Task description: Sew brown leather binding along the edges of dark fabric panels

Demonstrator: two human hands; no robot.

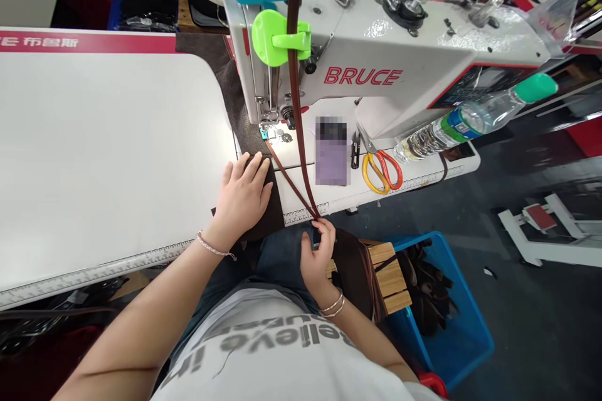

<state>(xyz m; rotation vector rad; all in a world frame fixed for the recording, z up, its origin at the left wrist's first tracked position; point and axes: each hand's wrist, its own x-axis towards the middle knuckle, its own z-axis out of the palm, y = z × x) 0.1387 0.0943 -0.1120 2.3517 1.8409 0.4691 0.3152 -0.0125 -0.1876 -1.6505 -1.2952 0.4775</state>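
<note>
A white sewing machine (376,44) stands over the bench, its needle area at a blue clip-like piece (264,134). My left hand (247,191) lies flat with fingers spread on dark brown fabric (263,219), just below the presser foot. A thin brown strip (294,187) runs from the foot down to my right hand (320,250), which pinches it at the bench edge. The strip also goes up from there, past the green clip (282,39) on the machine head.
Right of the needle lie a blurred purple item (332,156), black snips (355,150), red-and-yellow scissors (382,170) and a plastic bottle (470,119). A blue crate (463,319) with dark pieces stands at lower right, beside a wooden stool (390,279).
</note>
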